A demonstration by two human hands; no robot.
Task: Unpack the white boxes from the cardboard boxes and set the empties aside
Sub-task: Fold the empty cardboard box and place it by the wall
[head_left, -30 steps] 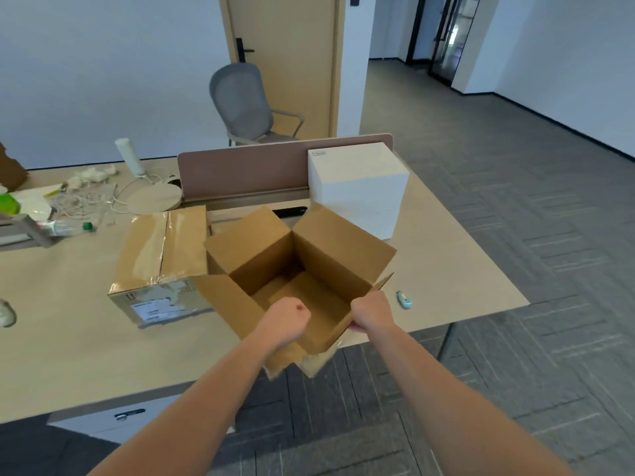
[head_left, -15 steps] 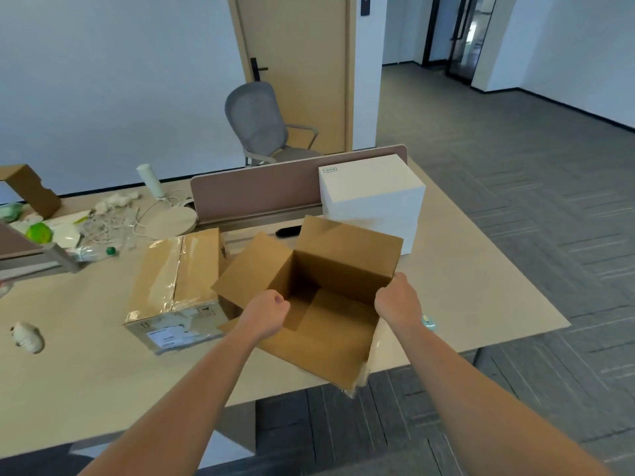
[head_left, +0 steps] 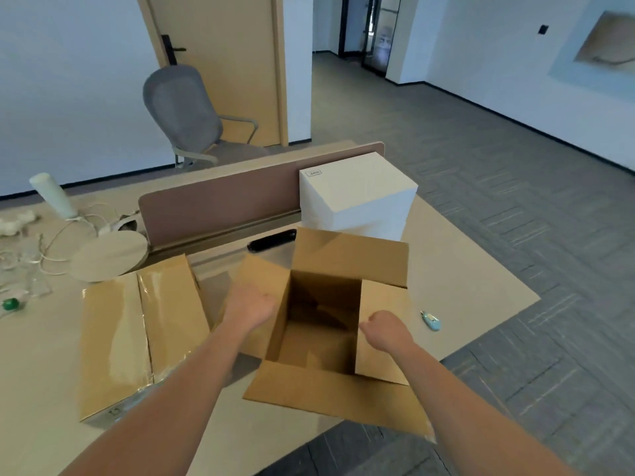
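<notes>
An open, empty cardboard box [head_left: 319, 338] stands upright near the table's front edge, its four flaps spread out. My left hand [head_left: 251, 307] holds its left flap, fingers curled at the rim. My right hand [head_left: 385, 329] grips the inner edge of its right flap. Just behind it, a white box [head_left: 357, 197] stands on the table against the divider. To the left lies a taped, sealed cardboard box [head_left: 137, 331], apart from both hands.
A brown desk divider [head_left: 220, 201] runs across behind the boxes, with a black object [head_left: 271, 239] at its foot. A small light-blue cutter [head_left: 431, 321] lies right of the open box. A round-based lamp [head_left: 110, 255] and cables sit at left. A grey chair [head_left: 185, 111] stands beyond.
The open box was tipped toward me over the table's edge. It now stands upright on the table, mouth up, and both hands have shifted onto its side flaps.
</notes>
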